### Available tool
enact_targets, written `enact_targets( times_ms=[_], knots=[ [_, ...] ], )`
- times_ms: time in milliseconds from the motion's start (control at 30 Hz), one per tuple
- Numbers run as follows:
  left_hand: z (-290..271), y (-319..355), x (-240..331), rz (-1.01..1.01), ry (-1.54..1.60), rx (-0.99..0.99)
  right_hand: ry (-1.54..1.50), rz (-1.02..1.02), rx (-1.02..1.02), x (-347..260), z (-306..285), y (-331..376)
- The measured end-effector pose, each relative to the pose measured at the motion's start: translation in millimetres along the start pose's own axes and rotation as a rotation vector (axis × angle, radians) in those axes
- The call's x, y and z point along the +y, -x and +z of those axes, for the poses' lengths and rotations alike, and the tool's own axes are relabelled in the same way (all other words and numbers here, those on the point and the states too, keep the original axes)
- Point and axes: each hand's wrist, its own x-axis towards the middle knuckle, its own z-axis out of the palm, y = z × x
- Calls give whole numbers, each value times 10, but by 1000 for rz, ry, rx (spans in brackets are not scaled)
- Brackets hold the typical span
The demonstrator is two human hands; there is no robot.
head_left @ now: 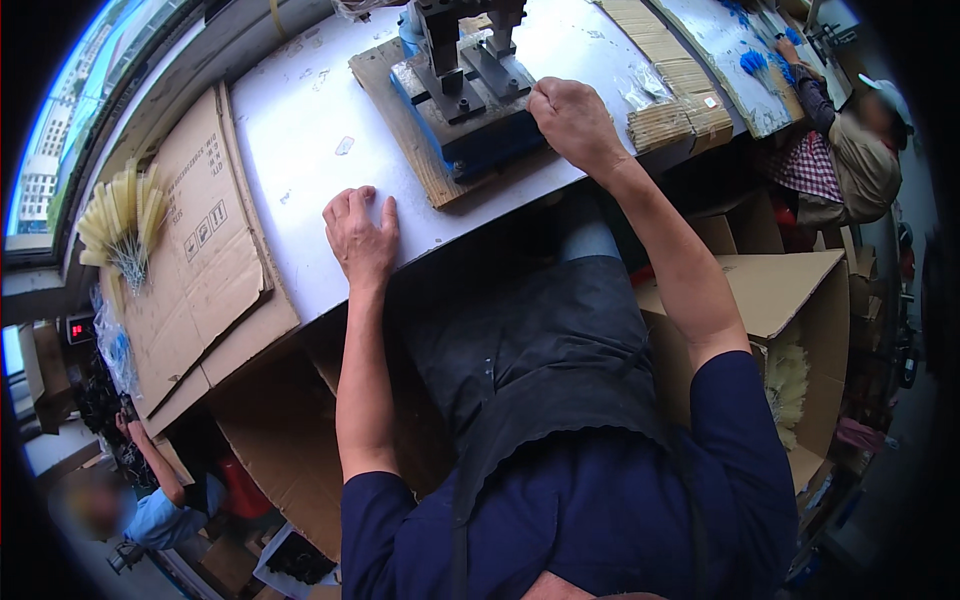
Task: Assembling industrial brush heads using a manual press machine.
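A small bench press (pixel 470 100) with a blue base and dark metal fixtures stands on a wooden board (pixel 438 190) at the far middle of the white table. My right hand (pixel 578 125) is closed at the right edge of the press base, its fingertips curled inward. Whatever those fingers hold, if anything, is hidden. My left hand (pixel 362 238) rests at the table's near edge, left of the press, thumb apart and fingers loosely bent, with nothing in it. A small clear scrap (pixel 345 146) lies beyond it on the table.
Flattened cardboard (pixel 180 300) covers the table's left end, bearing a bundle of yellowish bristle brushes (pixel 130 215). Folded cardboard strips (pixel 690 110) lie to the right. Open cartons flank my lap; the right carton (pixel 770 290) contains more bristles. Co-workers sit at far right and lower left.
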Motion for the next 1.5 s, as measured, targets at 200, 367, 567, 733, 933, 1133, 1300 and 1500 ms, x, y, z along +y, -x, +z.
enact_targets(
  times_ms=[200, 367, 567, 733, 933, 1133, 1300, 1500],
  knots=[
    [-8, 7, 14, 0, 9, 13, -237, 33, -122, -33, -125, -27],
    [-7, 31, 2, 0, 51, 30, -283, -37, -71, -38, -149, 185],
    [-161, 100, 384, -320, 808, 124, -241, -104, 155, -542, -274, 725],
    [-611, 17, 1098, -318, 1453, 21, -215, -177, 210, -715, -246, 1039],
    [-826, 157, 1365, -399, 1665, -99, -101, -360, 271, -765, -212, 1265],
    [-922, 397, 1393, -462, 1810, -103, 12, -450, 201, -812, -227, 1485],
    [-1022, 574, 1435, -455, 1723, -68, 33, -516, 180, -847, -223, 1612],
    [-1018, 710, 1408, -384, 1702, -14, -30, -521, 159, -815, -227, 1678]
  ],
)
